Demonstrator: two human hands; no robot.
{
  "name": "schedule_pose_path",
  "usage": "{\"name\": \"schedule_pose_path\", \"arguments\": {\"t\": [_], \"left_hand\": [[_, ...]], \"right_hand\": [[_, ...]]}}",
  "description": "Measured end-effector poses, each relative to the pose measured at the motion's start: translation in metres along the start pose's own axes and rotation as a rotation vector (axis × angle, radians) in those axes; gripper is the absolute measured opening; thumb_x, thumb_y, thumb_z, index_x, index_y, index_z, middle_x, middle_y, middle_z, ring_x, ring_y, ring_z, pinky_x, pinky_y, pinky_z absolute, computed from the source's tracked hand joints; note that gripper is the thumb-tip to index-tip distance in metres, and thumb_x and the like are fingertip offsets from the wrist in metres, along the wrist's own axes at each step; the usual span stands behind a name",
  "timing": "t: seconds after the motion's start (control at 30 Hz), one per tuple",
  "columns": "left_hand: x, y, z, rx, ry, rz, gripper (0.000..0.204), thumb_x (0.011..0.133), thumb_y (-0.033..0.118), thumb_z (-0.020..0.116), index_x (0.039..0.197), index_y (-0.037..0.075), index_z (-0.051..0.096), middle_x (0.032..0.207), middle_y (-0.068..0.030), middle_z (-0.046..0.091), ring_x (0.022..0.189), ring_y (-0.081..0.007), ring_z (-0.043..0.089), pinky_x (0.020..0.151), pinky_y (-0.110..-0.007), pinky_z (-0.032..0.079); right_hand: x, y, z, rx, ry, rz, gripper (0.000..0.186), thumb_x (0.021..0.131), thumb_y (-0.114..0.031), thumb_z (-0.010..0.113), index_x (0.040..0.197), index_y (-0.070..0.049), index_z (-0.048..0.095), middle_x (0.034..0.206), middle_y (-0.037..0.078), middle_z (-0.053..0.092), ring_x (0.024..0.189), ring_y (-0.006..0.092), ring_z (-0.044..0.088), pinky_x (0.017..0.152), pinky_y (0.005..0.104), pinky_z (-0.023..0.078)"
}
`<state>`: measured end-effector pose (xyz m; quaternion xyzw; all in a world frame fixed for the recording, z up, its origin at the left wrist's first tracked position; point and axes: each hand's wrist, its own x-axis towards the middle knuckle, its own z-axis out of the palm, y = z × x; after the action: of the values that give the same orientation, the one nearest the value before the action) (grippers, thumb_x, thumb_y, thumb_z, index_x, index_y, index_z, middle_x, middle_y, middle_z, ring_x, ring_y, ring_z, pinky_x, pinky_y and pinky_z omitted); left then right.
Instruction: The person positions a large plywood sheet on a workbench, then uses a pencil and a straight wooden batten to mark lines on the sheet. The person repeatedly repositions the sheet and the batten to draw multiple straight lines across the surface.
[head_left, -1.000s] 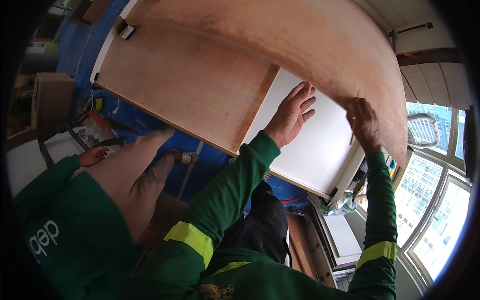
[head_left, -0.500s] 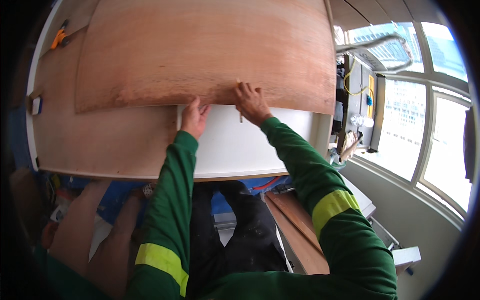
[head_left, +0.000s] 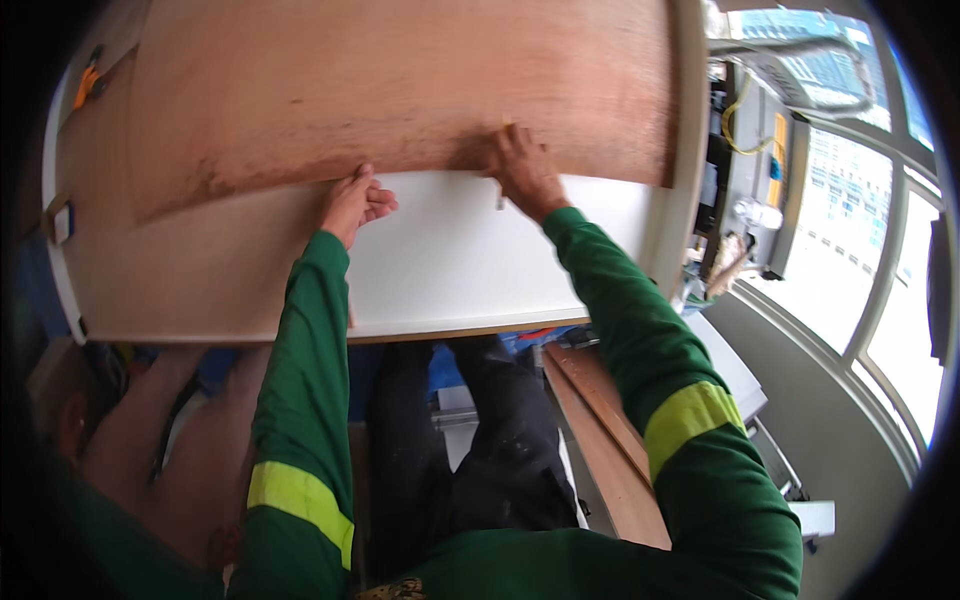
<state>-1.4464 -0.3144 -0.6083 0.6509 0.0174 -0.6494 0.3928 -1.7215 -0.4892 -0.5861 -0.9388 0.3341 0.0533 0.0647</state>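
A reddish-brown plywood panel [head_left: 400, 90] lies over a large framework, its near edge stained dark. My left hand [head_left: 355, 203] is at this edge, its thumb side touching the wood and its fingers loosely apart, holding nothing. To its right, my right hand [head_left: 525, 172] rests on the panel at the same edge. A thin yellowish stick [head_left: 501, 202], apparently a pencil, is held upright under its fingers. Below the edge show a white board [head_left: 450, 260] on the right and a brown sheet [head_left: 200, 270] on the left.
An orange-and-black tool [head_left: 90, 78] lies at the far left. Another person's bare limbs [head_left: 215, 420] are at lower left. Wooden planks [head_left: 610, 460] lean beside my legs. A dark shelf unit [head_left: 760, 180] with a yellow cable stands before the windows on the right.
The plywood panel has shifted slightly away and left over the framework, uncovering more white board. Both hands have moved away with its edge, the left one with fingers spread more. The view has shifted too.
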Motion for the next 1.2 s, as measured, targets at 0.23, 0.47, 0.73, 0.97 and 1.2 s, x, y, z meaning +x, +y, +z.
{"name": "schedule_pose_path", "arguments": {"t": [0.23,0.47,0.73,0.97,1.2], "left_hand": [[-0.040,0.021,-0.105,0.408,0.528,0.196,0.065,0.101,0.062,0.067,0.127,0.003,0.058,0.111,-0.0176,0.070,0.097,-0.0263,0.070,0.088,-0.038,0.058],[0.003,-0.026,-0.115,0.843,1.268,0.573,0.095,0.093,0.075,0.065,0.159,0.011,0.044,0.151,-0.0235,0.041,0.141,-0.0408,0.038,0.119,-0.055,0.031],[0.003,-0.035,-0.117,0.908,1.152,0.668,0.097,0.093,0.079,0.061,0.164,0.017,0.040,0.156,-0.0233,0.033,0.139,-0.0423,0.032,0.122,-0.054,0.026],[0.001,-0.037,-0.121,0.815,1.135,0.667,0.100,0.088,0.085,0.062,0.163,0.023,0.041,0.157,-0.0215,0.032,0.139,-0.0409,0.033,0.121,-0.054,0.028],[-0.009,-0.019,-0.110,1.191,1.396,0.864,0.071,0.103,0.055,0.067,0.145,-0.001,0.052,0.140,-0.0268,0.054,0.127,-0.0316,0.055,0.110,-0.047,0.048]], "right_hand": [[-0.008,0.006,-0.014,0.155,-0.125,0.178,0.062,0.096,-0.032,0.079,0.142,-0.002,0.052,0.138,0.024,0.053,0.127,0.0442,0.055,0.101,0.0564,0.051],[0.014,-0.047,-0.028,0.725,-0.163,0.143,0.052,0.110,-0.043,0.058,0.148,-0.007,0.054,0.125,0.018,0.073,0.122,0.0364,0.068,0.109,0.0540,0.051],[0.063,-0.169,-0.009,1.379,-0.166,0.132,0.030,0.105,-0.022,0.066,0.122,0.002,0.066,0.118,0.017,0.077,0.114,0.0235,0.073,0.102,0.0401,0.057],[0.084,-0.189,0.024,1.407,-0.191,0.154,0.015,0.096,-0.015,0.077,0.100,-0.004,0.069,0.094,0.003,0.073,0.091,0.0120,0.069,0.088,0.0298,0.057],[0.085,-0.193,0.029,1.227,-0.125,0.077,0.013,0.097,-0.016,0.076,0.098,-0.006,0.069,0.092,0.003,0.073,0.086,0.0111,0.067,0.083,0.0294,0.057]]}}
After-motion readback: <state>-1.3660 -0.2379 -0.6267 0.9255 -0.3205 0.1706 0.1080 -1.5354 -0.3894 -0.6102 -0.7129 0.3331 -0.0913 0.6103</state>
